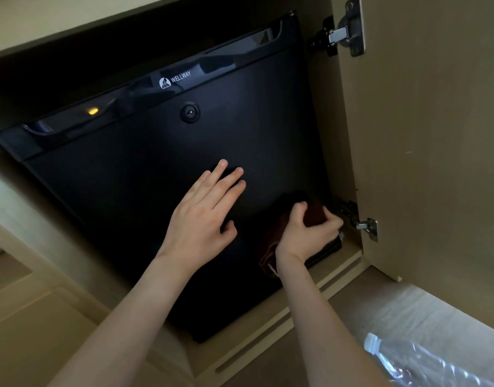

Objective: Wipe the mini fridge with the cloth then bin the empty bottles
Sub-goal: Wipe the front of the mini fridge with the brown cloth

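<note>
Soft cloth [315,215] bunched in my right hand [304,233], 4 o'clock | left hand [204,216] flat on mini fridge [123,185] | bottle [402,358] (blurred) seems light

A black mini fridge [123,196], marked with a WELLWAY logo [174,79] above a round keyhole [189,112], is seen closed inside a beige wooden cabinet whose door [435,163] is swung open at the right on two metal hinges [345,30]. The left hand [204,216] is laid flat on the fridge door with straight fingers, while a dark brown cloth [272,241] is gripped by the right hand [307,233] and held against the door's lower right corner. A clear plastic bottle [413,361] is seen lying at the bottom right.
</note>
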Available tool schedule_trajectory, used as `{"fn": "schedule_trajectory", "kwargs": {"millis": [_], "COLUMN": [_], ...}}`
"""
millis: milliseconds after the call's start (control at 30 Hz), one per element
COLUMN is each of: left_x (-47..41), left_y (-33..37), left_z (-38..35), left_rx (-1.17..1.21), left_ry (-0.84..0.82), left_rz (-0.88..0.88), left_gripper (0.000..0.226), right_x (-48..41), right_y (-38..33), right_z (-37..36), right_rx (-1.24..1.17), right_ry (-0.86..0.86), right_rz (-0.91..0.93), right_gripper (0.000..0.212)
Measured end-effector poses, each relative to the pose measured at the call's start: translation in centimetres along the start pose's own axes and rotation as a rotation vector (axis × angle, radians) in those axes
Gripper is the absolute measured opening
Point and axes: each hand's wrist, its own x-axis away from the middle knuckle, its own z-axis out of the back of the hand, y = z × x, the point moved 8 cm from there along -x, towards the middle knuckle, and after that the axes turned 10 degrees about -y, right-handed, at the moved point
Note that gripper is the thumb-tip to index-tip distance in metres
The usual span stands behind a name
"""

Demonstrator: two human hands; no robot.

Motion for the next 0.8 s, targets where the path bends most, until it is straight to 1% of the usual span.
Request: {"fn": "schedule_trajectory", "kwargs": {"millis": [67,100,133,167,200,333,400,433,467,567,600,633,700,800], "left_x": [0.0,0.0,0.0,0.0,0.0,-0.1,0.0,0.3,0.6,2.0,2.4,2.8,3.2,3.7], "left_y": [-0.1,-0.1,-0.1,0.0,0.0,0.3,0.2,-0.1,-0.4,-1.2,-1.5,-1.7,-2.4,-4.0], "left_z": [0.0,0.0,0.0,-0.1,-0.1,0.0,0.2,0.4,0.5,1.1,1.3,1.6,2.4,3.7], "left_rx": [0.008,0.017,0.025,0.029,0.029,0.020,-0.012,-0.032,-0.048,-0.104,-0.125,-0.144,-0.186,-0.194], "left_ry": [0.012,0.016,0.014,0.010,0.008,0.006,0.001,0.002,0.001,-0.012,-0.014,-0.016,-0.010,-0.003], "left_rz": [0.009,0.011,0.009,0.007,0.004,-0.021,-0.041,-0.046,-0.045,-0.046,-0.051,-0.059,-0.070,-0.052], "left_gripper": [0.069,0.069,0.069,0.069,0.070,0.069,0.068,0.068,0.069,0.070,0.071,0.071,0.070,0.071], "right_x": [-0.4,-0.7,-0.9,-1.1,-1.2,0.5,2.0,2.4,2.6,3.6,3.9,4.2,4.7,7.6], "right_y": [2.3,2.9,3.1,2.7,2.0,-2.4,-2.5,-1.6,-0.1,5.6,6.5,6.5,4.4,-0.2], "right_z": [1.5,2.0,2.2,2.2,1.8,-1.6,-2.3,-1.9,-1.0,2.5,3.1,3.1,1.5,-2.7], "right_rx": [0.007,0.017,0.019,0.012,0.002,-0.003,0.012,0.020,0.028,0.051,0.050,0.040,0.024,-0.023], "right_ry": [0.096,0.120,0.127,0.115,0.086,-0.079,-0.079,-0.044,0.006,0.145,0.170,0.179,0.153,0.055], "right_rz": [-0.216,-0.289,-0.321,-0.313,-0.268,0.042,0.102,0.079,0.013,-0.336,-0.403,-0.411,-0.286,-0.060], "right_gripper": [0.045,0.046,0.046,0.045,0.043,0.035,0.036,0.037,0.038,0.046,0.048,0.048,0.043,0.037]}}
